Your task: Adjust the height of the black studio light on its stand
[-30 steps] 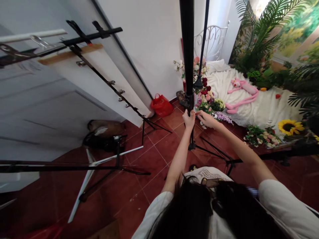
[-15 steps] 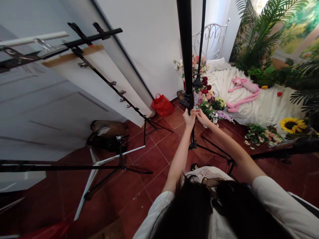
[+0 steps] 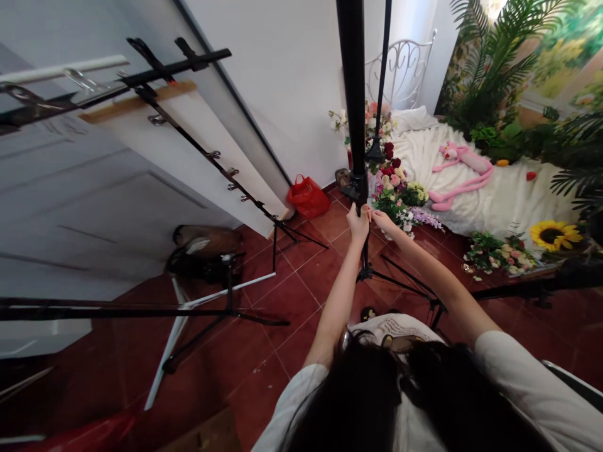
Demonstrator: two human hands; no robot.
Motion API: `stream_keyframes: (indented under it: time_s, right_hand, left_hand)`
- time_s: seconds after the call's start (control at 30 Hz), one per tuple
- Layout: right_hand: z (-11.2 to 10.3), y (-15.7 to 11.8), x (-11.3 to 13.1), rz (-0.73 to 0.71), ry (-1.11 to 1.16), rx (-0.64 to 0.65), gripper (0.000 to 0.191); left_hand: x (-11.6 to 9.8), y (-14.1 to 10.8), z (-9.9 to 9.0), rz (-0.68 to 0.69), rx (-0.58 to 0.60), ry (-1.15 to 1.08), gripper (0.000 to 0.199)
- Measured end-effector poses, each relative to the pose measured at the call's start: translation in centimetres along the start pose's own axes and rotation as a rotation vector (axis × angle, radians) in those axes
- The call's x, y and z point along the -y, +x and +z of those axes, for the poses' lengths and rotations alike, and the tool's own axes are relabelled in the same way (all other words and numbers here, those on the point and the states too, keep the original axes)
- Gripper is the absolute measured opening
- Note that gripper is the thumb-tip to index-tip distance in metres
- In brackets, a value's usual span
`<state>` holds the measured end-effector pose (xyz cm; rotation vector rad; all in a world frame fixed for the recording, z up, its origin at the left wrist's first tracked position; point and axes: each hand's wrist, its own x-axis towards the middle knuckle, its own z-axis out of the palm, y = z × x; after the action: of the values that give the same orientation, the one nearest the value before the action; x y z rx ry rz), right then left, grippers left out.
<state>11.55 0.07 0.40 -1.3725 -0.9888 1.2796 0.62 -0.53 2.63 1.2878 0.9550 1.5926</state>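
1. The black stand (image 3: 353, 100) is the landmark here: its pole rises from the red tiled floor (image 3: 301, 295) past the top of the view, directly in front of the person.
2. Around its pole, just above the hands, sits a dark collar (image 3: 357, 186).
3. The left hand (image 3: 359, 225) is closed around the pole of the black stand, just below the collar.
4. The right hand (image 3: 383, 221) is beside the black stand on its right, fingers bent and drawn together close to the left hand's fingertips; whether they pinch anything is too small to tell.
5. Low on the black stand, below both hands, thin black legs (image 3: 407, 276) spread out to the right.
6. Just right of the black stand's pole hangs a thinner black rod (image 3: 382, 81) with a flared lower end (image 3: 375, 150).
7. Left of the black stand, on the floor near the wall, sits a red bag (image 3: 308, 198); farther left, a long white board (image 3: 221, 169) leans at a slant.
8. Right of the black stand are bunches of flowers (image 3: 394, 188), then a white cover (image 3: 419, 150) bearing a pink plush toy (image 3: 473, 164).
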Motion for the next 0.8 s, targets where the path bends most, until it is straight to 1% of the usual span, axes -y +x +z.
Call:
stream_keyframes:
  time_s: [0.1,0.17,0.27,0.33,0.43,0.5,0.6,0.73,0.8]
  right_hand:
    - [-0.2,-1.4,-1.0,0.141,0.264,0.043,0.029]
    - [-0.4,-2.1,-1.9,0.205,0.415,0.115,0.031]
    - [-0.6,-2.7,-3.3,0.223,0.528,0.206,0.031]
    - [-0.2,-2.7,-4.0,0.212,0.542,0.21,0.035]
    - [0.9,-2.6,-4.3,0.196,0.543,0.152,0.042]
    - [1.7,-2.4,-4.0,0.189,0.534,0.096,0.044]
    - [2.6,-2.4,-3.1,0.173,0.483,-0.023,0.047]
    - [2.8,-2.5,-2.0,0.12,0.307,-0.214,0.044]
    - [2.7,-2.4,-1.5,0.098,0.229,-0.283,0.041]
  left_hand:
    - [-0.1,-0.1,0.1,-0.006,-0.002,-0.003,0.074]
    - [-0.1,-0.2,0.2,-0.008,-0.002,-0.01,0.073]
    - [0.1,-0.3,0.3,-0.008,-0.01,-0.029,0.073]
    - [0.4,-0.2,0.3,-0.013,-0.018,-0.02,0.071]
    - [0.8,-0.2,0.3,-0.03,-0.031,0.021,0.069]
    - [0.8,-0.1,0.3,-0.038,-0.034,0.043,0.067]
    - [0.4,-0.1,0.3,-0.032,-0.036,0.049,0.065]
    - [-0.3,-0.1,0.4,-0.018,-0.036,0.034,0.066]
    - [-0.4,-0.1,0.5,-0.014,-0.026,0.016,0.067]
